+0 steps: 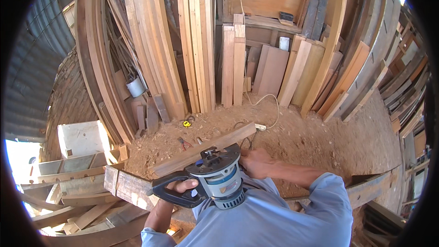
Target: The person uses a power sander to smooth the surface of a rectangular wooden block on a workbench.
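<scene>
A router (224,184) with a grey and blue body rests close against my front, its black base plate turned upward and the bit area facing away from me. My left hand (181,188) is wrapped round its black D-shaped handle, thumb on top. On the router's other side, my right hand (257,162) is closed against it beside the base plate; those fingers are partly hidden, and the part they grip does not show. Just beyond the router, a wooden plank (228,139) lies at a slant on the sawdust-covered surface.
Red-handled pliers (184,144) and a yellow tape measure (186,124) lie beyond the plank. A white power socket (260,127) on a pale cord (277,105) sits near its right end. Tall boards (196,41) lean along the back. A white bucket (135,87) stands at left.
</scene>
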Available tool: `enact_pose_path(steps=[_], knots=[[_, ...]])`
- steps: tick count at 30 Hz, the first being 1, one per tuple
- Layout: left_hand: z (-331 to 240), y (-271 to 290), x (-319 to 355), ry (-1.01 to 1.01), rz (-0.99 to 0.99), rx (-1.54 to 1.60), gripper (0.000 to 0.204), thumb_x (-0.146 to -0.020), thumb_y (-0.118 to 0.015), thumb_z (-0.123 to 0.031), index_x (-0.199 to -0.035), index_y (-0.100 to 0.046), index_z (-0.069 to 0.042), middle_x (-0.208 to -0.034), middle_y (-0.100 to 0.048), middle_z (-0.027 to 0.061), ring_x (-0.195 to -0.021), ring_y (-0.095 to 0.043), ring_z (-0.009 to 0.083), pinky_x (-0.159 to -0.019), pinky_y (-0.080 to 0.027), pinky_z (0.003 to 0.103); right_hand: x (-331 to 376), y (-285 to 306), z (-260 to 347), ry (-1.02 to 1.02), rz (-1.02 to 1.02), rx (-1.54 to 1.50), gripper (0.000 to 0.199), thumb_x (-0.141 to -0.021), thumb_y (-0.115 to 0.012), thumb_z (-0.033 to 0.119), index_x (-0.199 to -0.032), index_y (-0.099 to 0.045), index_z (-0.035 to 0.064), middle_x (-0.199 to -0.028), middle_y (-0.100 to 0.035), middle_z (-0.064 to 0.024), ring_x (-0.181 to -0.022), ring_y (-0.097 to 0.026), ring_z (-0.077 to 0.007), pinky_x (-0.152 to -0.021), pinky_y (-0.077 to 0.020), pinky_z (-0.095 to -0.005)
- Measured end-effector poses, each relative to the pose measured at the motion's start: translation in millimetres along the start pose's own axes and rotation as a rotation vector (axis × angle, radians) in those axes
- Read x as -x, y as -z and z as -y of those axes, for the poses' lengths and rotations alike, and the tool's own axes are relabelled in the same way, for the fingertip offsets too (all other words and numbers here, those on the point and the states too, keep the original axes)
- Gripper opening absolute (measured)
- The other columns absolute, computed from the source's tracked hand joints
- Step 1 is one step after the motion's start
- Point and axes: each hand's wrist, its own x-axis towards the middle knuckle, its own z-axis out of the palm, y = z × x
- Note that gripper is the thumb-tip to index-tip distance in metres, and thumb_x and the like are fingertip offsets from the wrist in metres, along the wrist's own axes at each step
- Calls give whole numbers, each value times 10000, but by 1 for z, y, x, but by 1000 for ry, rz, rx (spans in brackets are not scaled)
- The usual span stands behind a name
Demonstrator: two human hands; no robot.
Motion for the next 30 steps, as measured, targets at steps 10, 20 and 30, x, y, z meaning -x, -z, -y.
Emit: enact_pose_path(steps=[10,20,30], knots=[[-2,-2,-1,5,12,-11,679,-804,-721,-462,-1231,-592,49,-1109,-670,185,-1068,-612,279,-939,-467,394,-8,36,7,-95,361,16,338,-722,-613,77,-1052,-629,5,-1015,-669,-201,-865,-672,-396,-713,-560,-474],[-3,-5,4,-10,8,0,680,-802,-723,-458,-1234,-591,50,-1119,-668,183,-1074,-610,277,-943,-467,393,-3,-13,-4,-7,-121,-98,254,-768,-681,187,-965,-631,35,-983,-636,-185,-848,-667,-390,-683,-563,-474],[-1,-4,12,21,49,-17,680,-800,-725,-454,-1236,-590,50,-1129,-667,181,-1079,-609,275,-948,-466,393,-1,9,2,-59,59,-77,233,-726,-632,120,-939,-657,27,-974,-663,-176,-873,-672,-386,-737,-562,-464]])
